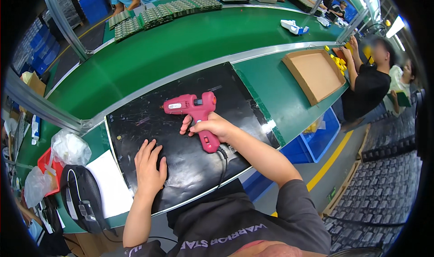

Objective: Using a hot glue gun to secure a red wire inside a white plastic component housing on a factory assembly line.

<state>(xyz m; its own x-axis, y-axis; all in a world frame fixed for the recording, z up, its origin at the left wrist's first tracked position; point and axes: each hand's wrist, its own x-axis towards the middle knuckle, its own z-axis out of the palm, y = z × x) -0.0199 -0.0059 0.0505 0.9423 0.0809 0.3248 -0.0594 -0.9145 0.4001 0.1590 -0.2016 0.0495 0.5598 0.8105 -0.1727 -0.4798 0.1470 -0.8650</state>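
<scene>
A red-pink glue gun (192, 105) is in my right hand (216, 127), its nozzle pointing left and its handle slanting down toward me. My right fingers wrap round the handle near the trigger. From the handle's foot a black cord (224, 166) runs down over the table edge. My left hand (149, 166) lies flat on the black mat (181, 171), fingers stretched out and holding nothing. The mat, scuffed and marked, covers the bench under both hands.
To the left are a white sheet (110, 184), a black mesh bag (81, 193), a red bin (44, 159) and a plastic bag (70, 148). Beyond runs a green conveyor (181, 49) with circuit boards (167, 10). A cardboard tray (316, 78) sits right, near a co-worker (370, 76).
</scene>
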